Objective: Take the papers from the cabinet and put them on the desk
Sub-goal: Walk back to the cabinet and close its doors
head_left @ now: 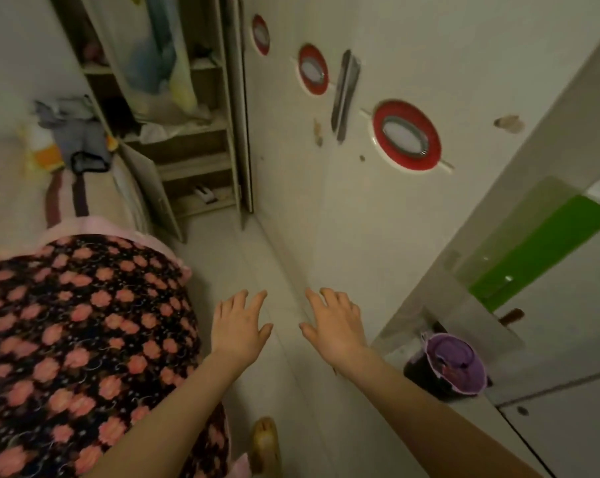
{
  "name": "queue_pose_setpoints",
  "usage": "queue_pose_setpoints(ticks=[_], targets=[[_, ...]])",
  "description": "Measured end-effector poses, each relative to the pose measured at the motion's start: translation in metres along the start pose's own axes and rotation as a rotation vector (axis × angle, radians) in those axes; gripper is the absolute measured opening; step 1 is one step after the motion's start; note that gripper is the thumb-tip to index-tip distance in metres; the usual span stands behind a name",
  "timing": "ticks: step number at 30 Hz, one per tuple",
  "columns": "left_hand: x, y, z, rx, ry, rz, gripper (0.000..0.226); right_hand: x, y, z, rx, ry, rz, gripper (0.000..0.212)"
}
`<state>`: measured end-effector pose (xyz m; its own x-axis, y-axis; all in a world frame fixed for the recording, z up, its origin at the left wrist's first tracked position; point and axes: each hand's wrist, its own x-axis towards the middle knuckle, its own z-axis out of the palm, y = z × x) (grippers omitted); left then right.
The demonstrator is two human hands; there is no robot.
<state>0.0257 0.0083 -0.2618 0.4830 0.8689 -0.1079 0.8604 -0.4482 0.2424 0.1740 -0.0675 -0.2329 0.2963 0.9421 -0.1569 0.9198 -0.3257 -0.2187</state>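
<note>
left hand and right hand spread, holding nothing, over bare pale floor, open beige wooden cabinet ahead, papers not identifiable, floral-blanket bed edge left, white wardrobe door right

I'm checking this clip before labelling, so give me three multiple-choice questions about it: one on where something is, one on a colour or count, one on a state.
1. Where is the purple bin?
A. right of the right hand
B. on the bed
C. inside the cabinet

2. How many red rings show on the white door?
A. one
B. three
C. five

3. What are the hands doing?
A. both holding papers
B. one gripping a handle
C. both open and empty

Answers:
1 A, the bin sits on the floor beyond the right hand.
2 B, three rings run along the door.
3 C, the left hand and the right one spread their fingers over bare floor, short of the open cabinet.
</note>
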Motion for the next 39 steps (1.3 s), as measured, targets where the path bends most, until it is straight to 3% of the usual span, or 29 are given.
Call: queue_pose_setpoints(ticks=[13, 24, 33, 39], targets=[[0.259, -0.118, -0.071, 0.041, 0.006, -0.171, 0.062, 0.314, -0.061, -0.029, -0.015, -0.016, -0.193, 0.061], [0.486, -0.234, -0.102, -0.034, -0.008, -0.419, 0.064, 0.61, -0.118, -0.038, -0.055, -0.104, -0.349, 0.062], [0.647, -0.368, -0.103, -0.072, -0.005, -0.48, 0.066, 0.815, -0.163, -0.024, -0.105, -0.17, -0.257, 0.069], [0.755, -0.466, -0.097, -0.024, -0.115, -0.469, 0.066, 0.935, -0.192, 0.018, -0.139, -0.227, -0.123, 0.073]])
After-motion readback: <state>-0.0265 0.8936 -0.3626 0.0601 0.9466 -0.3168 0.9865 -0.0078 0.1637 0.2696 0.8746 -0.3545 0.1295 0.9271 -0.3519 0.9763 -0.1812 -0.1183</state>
